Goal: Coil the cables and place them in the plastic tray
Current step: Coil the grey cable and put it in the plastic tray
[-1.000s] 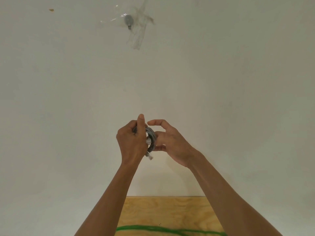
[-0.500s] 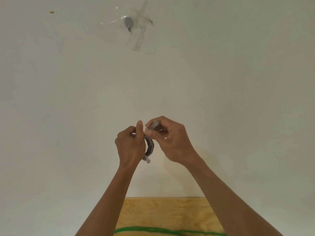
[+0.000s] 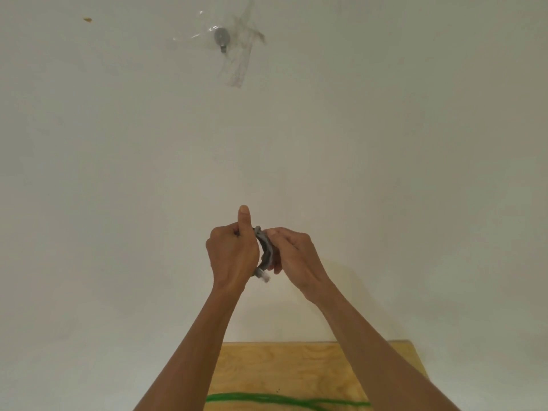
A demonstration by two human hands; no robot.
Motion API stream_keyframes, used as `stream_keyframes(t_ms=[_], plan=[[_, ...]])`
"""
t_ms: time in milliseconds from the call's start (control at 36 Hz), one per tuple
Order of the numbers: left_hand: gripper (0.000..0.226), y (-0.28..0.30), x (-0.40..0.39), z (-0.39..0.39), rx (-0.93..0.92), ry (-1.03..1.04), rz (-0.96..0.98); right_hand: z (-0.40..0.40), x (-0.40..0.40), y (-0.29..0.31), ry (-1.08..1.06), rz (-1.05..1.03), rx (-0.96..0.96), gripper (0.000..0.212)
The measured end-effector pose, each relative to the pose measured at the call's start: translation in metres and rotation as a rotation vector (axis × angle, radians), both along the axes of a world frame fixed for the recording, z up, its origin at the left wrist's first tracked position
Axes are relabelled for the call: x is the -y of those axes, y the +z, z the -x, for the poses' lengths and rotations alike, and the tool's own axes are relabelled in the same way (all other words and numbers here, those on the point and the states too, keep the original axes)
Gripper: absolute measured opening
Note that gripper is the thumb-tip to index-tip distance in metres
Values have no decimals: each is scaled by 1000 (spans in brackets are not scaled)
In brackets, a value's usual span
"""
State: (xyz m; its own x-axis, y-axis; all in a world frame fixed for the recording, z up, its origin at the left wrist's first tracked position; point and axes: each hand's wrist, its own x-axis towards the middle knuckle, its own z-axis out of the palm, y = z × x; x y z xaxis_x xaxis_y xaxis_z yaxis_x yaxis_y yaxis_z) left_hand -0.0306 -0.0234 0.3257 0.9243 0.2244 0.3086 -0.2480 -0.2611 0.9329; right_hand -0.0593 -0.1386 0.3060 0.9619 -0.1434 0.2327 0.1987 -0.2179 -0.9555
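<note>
A small grey cable coil [image 3: 266, 249] is held up in front of a white wall, between both hands. My left hand [image 3: 232, 255] grips its left side in a fist with the thumb pointing up. My right hand [image 3: 292, 256] pinches the coil's right side with its fingertips. A pale connector [image 3: 262, 274] sticks out below the left hand. A green cable [image 3: 284, 401] lies across the wooden table [image 3: 284, 366] at the bottom. No plastic tray is in view.
A white wall [image 3: 385, 143] fills most of the view. High on it, a small grey object is stuck under clear tape [image 3: 229, 44]. A small orange speck [image 3: 87, 19] sits at the upper left.
My right hand came down from the top of the coil to its right side. My left thumb lifted and now points straight up. Both hands stayed at about the same height.
</note>
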Motion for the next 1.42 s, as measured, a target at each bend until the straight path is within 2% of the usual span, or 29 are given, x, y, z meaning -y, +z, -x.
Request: stream_keyframes(t_ms=[83, 167, 306, 472, 556, 667, 833, 917, 972, 1083, 1139, 1194, 1306, 1417], plan=[[67, 2, -1, -3, -1, 9, 14, 2, 0, 3, 97, -12, -39, 29], [68, 1, 0, -3, -9, 2, 22, 0, -1, 5, 147, 75, -70, 22], [68, 0, 2, 2, 7, 9, 1, 0, -4, 0, 102, 116, -10, 20], [70, -4, -2, 2, 6, -3, 32, 2, -3, 3, 208, -125, -50, 46], [61, -4, -5, 4, -1, -36, 53, 5, -1, 3, 309, -294, -73, 46], [55, 5, -8, 8, -42, -236, 125, 6, 2, 3, 439, -541, -131, 50], [58, 13, -8, 14, -104, -255, 217, 7, 5, 2, 603, -685, -141, 59], [56, 10, -8, 10, -132, -187, 251, 8, 6, 3, 576, -487, -90, 57], [57, 8, -9, 7, -140, -137, 262, 11, 4, 4, 468, -294, -5, 49], [59, 10, -12, 4, -181, -85, 325, 14, -6, -3, 132, 117, 338, 20], [59, 12, -12, 4, -203, -77, 353, 12, -9, -9, -17, 341, 545, 17], [59, 11, -13, 3, -220, -54, 352, 10, -11, -14, -93, 501, 651, 20], [55, 8, -12, 5, -245, -48, 336, 7, -9, -17, -122, 653, 647, 20], [42, 7, -14, 4, -228, -42, 299, 6, -8, -18, -167, 641, 695, 16]])
